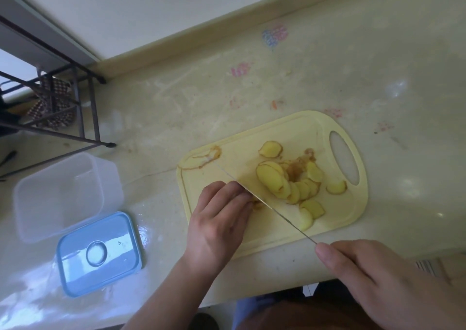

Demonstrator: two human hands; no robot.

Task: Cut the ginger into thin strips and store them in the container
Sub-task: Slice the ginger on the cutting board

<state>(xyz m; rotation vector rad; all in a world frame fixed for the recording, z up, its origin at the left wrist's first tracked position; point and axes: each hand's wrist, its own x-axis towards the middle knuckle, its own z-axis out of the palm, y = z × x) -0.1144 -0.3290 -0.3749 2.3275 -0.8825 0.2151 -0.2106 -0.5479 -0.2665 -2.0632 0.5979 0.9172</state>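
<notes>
A pale stone counter [252, 82] fills the view, with a dark wire rack [63, 107] standing at its far left. On the right half lies a yellow cutting board [348, 201], its long axis running from near left to far right and its handle hole at the far right end. Left of it, well apart, sits the clear container [60, 196], open and with nothing inside, and its blue lid [100, 254] lies flat just in front of it. The right hand [383, 276] is curled round the handle of a knife [264, 203], forefinger laid along the spine; the handle itself is hidden under the hand. The blade runs as a thin diagonal line from near right to far left across the board, tip pointing toward the board's far left corner. The left hand [222, 218] has its fingers curled down onto a small remnant of ginger, mostly hidden, right against the blade. Right of the blade a fanned pile of ginger slices [290, 183] lies mid-board, with a peel scrap [206, 157] at the far left corner. By my judgement slicing is nearly done; next the slices want stacking and cutting lengthwise into strips, and nothing has reached the container yet.
</notes>
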